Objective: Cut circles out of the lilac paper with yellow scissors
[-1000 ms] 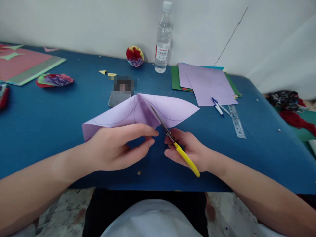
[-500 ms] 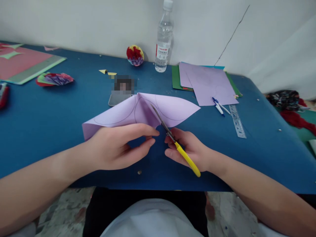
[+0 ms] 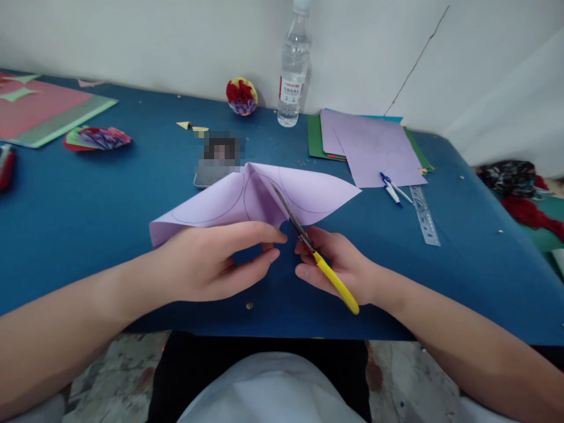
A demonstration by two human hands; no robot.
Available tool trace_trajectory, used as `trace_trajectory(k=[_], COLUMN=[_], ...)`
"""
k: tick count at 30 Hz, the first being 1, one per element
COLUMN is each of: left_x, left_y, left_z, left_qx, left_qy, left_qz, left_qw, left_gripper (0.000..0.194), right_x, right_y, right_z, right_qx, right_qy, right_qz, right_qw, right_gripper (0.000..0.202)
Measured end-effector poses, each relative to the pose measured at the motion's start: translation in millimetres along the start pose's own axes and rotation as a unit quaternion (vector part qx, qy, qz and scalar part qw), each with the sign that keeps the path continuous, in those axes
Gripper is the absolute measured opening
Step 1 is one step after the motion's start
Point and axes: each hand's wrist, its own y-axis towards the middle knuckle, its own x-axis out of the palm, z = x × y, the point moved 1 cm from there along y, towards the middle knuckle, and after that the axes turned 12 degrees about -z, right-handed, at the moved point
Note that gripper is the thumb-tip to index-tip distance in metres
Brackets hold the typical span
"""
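Observation:
A sheet of purple paper (image 3: 211, 202) with pencilled curves is bent up into a ridge above the table. My left hand (image 3: 215, 258) holds it from the near side, its thumb and forefinger nearly meeting; the other fingers are partly hidden. My right hand (image 3: 339, 261) is closed around scissors with yellow handles (image 3: 337, 283). Their metal blades point up and left, lying across the sheet just right of its fold. Part of the scissors is hidden by my right hand.
The blue table (image 3: 282, 317) also bears a phone (image 3: 211, 176), a water bottle (image 3: 291, 76), pleated paper balls (image 3: 242, 97), stacked coloured paper (image 3: 379, 147), pens (image 3: 391, 189) and a clear ruler (image 3: 425, 217). More coloured sheets (image 3: 53, 111) lie at the left, near a red object (image 3: 6, 167).
Almost nothing differs. The whole view has shifted slightly, and hands, paper and scissors keep the same pose.

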Motion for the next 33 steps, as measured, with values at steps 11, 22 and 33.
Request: trace_trajectory(k=[11,22,33], left_x=[-0.2,-1.5,-2.2], left_y=[-0.6,1.7,3.1], left_z=[0.6,2.1,2.3], left_qx=[-0.029,-0.004,0.018], left_qy=[-0.019,-0.022,-0.037], left_qz=[-0.040,-0.036,-0.055], left_qw=[0.999,0.999,0.998], left_gripper=[0.023,0.021,0.019], right_x=[-0.5,-1.6,-2.8], right_y=[-2.4,-1.1,-1.2], right_z=[0.7,-0.1,-3.9], right_qx=[0.010,0.012,0.014], right_qy=[0.002,0.003,0.000], right_qz=[-0.003,-0.005,-0.007], right_qw=[1.000,1.000,1.000], right_gripper=[0.035,0.038,0.038])
